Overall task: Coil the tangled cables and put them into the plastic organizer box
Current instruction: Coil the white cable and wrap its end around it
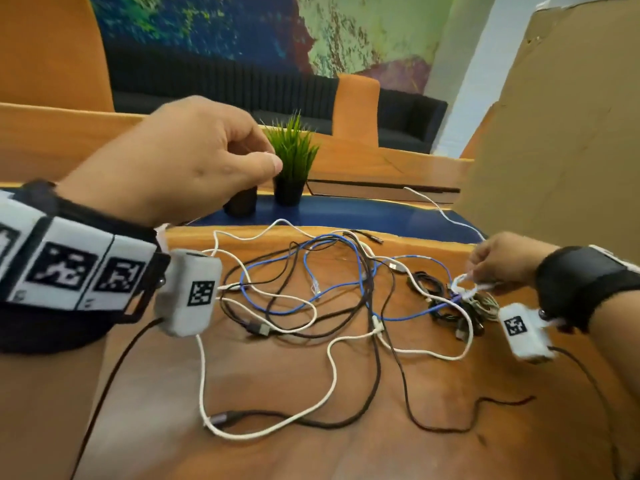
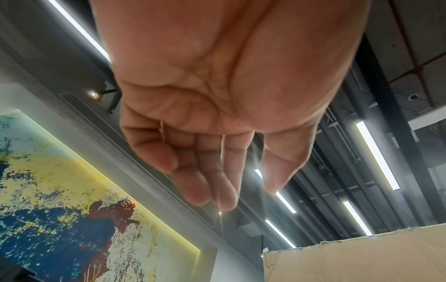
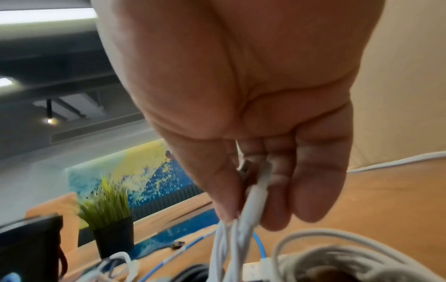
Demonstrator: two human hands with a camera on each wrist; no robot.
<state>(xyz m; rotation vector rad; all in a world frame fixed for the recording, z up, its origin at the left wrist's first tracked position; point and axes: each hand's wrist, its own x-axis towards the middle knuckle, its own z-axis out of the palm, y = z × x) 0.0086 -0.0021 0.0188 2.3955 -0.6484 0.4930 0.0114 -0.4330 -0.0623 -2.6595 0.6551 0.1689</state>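
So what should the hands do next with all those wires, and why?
Probably the left hand, raised and holding nothing, should come down and steady the tangle, because the right hand pinches small white cable loops whose length lies snarled among blue and black cables.

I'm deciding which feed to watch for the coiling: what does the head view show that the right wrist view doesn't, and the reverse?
Only the head view shows the whole tangle of white, blue and black cables spread on the wooden table, and the left hand raised, holding nothing. Only the right wrist view shows the connector end pinched against the fingers. Both show the right hand gripping white cable loops, and the potted grass plant.
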